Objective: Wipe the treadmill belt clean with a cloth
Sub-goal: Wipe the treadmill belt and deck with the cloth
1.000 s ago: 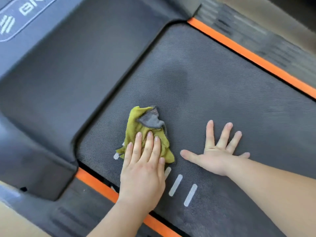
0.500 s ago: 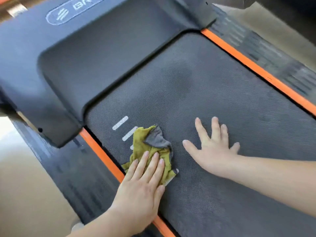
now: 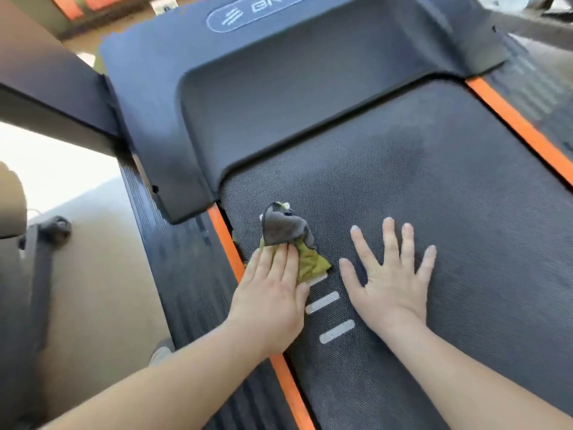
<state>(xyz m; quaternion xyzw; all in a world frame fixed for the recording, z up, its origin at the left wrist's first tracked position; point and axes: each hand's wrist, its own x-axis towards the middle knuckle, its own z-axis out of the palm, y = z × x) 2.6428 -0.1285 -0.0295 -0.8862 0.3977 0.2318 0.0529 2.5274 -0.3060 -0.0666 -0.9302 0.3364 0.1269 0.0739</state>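
**Cloth point(image 3: 288, 234) at the left edge of the treadmill belt point(image 3: 434, 197)**

Crumpled cloth lies on the treadmill belt, just beside the orange strip point(image 3: 228, 246) along its left side, near the motor cover point(image 3: 279, 103). The left hand point(image 3: 273, 296) presses it down with straight fingers. The right hand point(image 3: 390, 280) rests spread and empty on the belt beside it. Even pressure and overlapping strokes should serve best.

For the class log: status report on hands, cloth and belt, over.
Left hand flat, pressing cloth on belt by orange strip. Right hand flat on belt. No obstacle seen.
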